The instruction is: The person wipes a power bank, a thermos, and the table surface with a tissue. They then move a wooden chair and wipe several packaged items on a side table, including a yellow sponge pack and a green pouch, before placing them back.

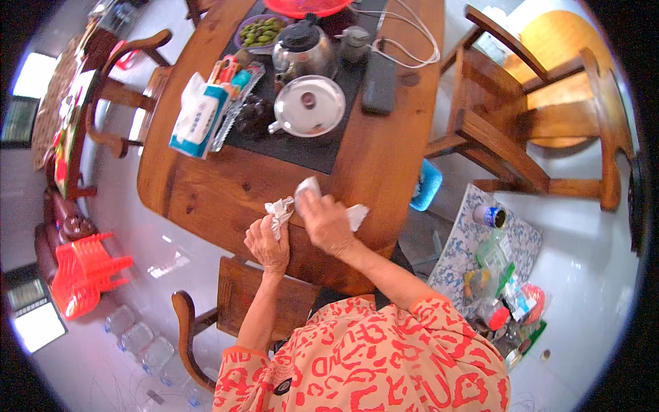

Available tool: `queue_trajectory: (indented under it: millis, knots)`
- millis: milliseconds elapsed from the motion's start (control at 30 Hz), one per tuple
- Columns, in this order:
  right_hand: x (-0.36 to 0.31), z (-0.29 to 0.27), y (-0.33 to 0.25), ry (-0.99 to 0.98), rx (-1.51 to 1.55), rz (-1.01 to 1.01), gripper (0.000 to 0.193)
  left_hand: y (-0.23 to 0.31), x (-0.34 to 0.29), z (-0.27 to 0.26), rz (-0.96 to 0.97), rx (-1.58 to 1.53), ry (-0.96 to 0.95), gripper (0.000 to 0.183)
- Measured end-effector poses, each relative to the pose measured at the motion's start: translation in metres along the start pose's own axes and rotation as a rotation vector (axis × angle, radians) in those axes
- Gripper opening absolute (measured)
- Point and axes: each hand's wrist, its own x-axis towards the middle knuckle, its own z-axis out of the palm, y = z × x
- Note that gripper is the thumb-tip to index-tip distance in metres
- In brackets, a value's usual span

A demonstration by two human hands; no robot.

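Note:
My left hand rests at the near edge of the wooden table, its fingers closed on a crumpled white tissue. Just right of it, my right hand presses down on the tabletop with another white tissue under its fingers. One end of that tissue, or of a further piece, sticks out at the right side of the hand. The right hand is slightly blurred, and both hands are close together but apart.
Beyond my hands, a dark mat holds a lidded white pot, a metal kettle, a black power bank and a bowl of green fruit. A tissue pack lies left. Wooden chairs flank the table; bottles and bags lie lower right.

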Motion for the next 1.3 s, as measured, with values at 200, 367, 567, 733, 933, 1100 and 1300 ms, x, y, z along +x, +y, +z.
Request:
queue_trajectory:
  millis: [200,367,567,733,933,1100,1300]
  knots:
    - [-0.039,-0.013,0.011,-0.027,0.101,-0.118,0.037,0.001,0.001,0.001,0.025,-0.018,0.013,0.033]
    - [-0.036,-0.038,0.08,0.121,-0.065,0.166,0.034,-0.001,-0.004,0.004,0.029,-0.002,-0.018,0.033]
    - [-0.04,-0.05,0.123,0.271,-0.091,0.415,0.033,0.002,-0.004,0.003,0.021,0.016,-0.072,0.033]
    - [-0.07,-0.049,0.083,0.251,-0.12,0.449,0.034,0.001,-0.006,0.003,0.025,0.014,-0.092,0.036]
    - [-0.104,-0.048,0.023,0.083,0.103,0.247,0.04,-0.017,-0.01,0.009,0.091,0.027,-0.124,0.042]
    - [-0.088,-0.039,0.046,0.108,0.019,0.105,0.043,-0.017,-0.012,0.01,0.069,0.066,-0.142,0.044]
    - [-0.023,-0.021,0.102,0.262,-0.038,0.281,0.038,-0.018,-0.012,0.014,0.063,0.092,-0.138,0.043]
